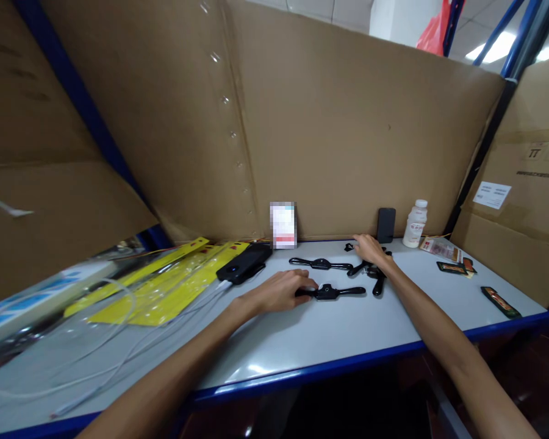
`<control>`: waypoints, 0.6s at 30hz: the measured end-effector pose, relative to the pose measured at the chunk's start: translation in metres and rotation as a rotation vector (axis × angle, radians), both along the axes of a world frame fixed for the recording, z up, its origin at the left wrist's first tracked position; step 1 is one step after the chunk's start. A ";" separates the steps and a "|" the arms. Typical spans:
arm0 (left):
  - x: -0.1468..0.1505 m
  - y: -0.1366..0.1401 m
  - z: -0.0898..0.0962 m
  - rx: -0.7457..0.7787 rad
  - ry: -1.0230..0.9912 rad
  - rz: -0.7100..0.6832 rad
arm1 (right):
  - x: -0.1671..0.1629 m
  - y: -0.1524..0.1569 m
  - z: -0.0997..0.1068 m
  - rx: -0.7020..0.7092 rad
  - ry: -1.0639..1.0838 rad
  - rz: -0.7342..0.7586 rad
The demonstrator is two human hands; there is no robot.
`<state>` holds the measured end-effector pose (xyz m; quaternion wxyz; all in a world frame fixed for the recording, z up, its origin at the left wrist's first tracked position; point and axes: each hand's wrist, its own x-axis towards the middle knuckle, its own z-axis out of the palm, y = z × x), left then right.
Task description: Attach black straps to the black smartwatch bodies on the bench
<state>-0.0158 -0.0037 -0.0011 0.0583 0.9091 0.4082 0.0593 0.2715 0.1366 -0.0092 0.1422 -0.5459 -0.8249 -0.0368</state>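
Resting left hand (281, 291), grip closed on near black tool (333, 292); right hand (369, 249) flat, holding nothing, on tool pile (376, 271)

Both forearms are bare from the lower edge of the view up to the wrists, with no sleeves showing. The left hand (281, 289) and the right hand (370, 248) wear no gloves, rings, watch or wristband; the fingers (307, 281) are uncovered too.

1. The desk (329, 329) is pale grey with a blue edge.
2. The tools (333, 292) are black.
3. The bags (165, 286) are yellow and clear.
4. The bottle (415, 224) is white.
5. The cardboard (338, 134) is brown.
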 end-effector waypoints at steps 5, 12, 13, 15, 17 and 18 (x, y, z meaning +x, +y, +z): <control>-0.001 0.002 -0.003 0.004 -0.010 -0.003 | -0.010 0.006 -0.009 -0.082 0.015 0.062; -0.002 0.001 -0.002 0.012 -0.002 0.000 | -0.008 -0.005 -0.006 -0.135 -0.018 0.105; -0.001 0.001 -0.002 0.011 -0.001 0.003 | -0.009 -0.008 -0.005 -0.139 -0.026 0.119; -0.001 0.001 -0.002 0.009 0.001 0.006 | -0.011 -0.013 -0.003 -0.136 -0.041 0.133; -0.001 0.001 -0.002 0.010 -0.003 0.005 | -0.013 -0.017 -0.002 -0.124 -0.047 0.134; -0.001 0.001 -0.002 0.010 -0.008 0.003 | -0.014 -0.018 -0.001 -0.119 -0.043 0.135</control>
